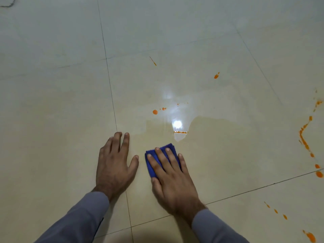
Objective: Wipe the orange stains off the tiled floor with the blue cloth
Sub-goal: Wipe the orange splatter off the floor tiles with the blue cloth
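No brand, label or writing can be read anywhere in your view.

Your right hand lies flat on the folded dark blue cloth, fingers straight and spread, pressing it to the glossy cream tiled floor. The cloth is a soft, napped pad, roughly rectangular, showing past your fingertips and beside your thumb. Take it as the landmark.

Your left hand rests palm down on the bare tile just left of the cloth, fingers straight and relaxed, holding nothing; its thumb tip sits near the cloth's left edge without touching it. Both wrists wear smooth grey sleeves.

The tiles are large, polished squares with thin dark grout lines; one line runs away from you, left of the cloth, and passes under your left wrist. A bright lamp glare reflects just beyond the cloth, at the edge of a wet film.

Orange stains on the floor:
- a thin orange smear just beyond the cloth, under the glare;
- a round orange drop with smaller specks, farther beyond;
- a small orange blot and a fine orange streak, farthest off;
- a long broken orange trail, well right of the cloth, ending in larger orange blobs at the near right.
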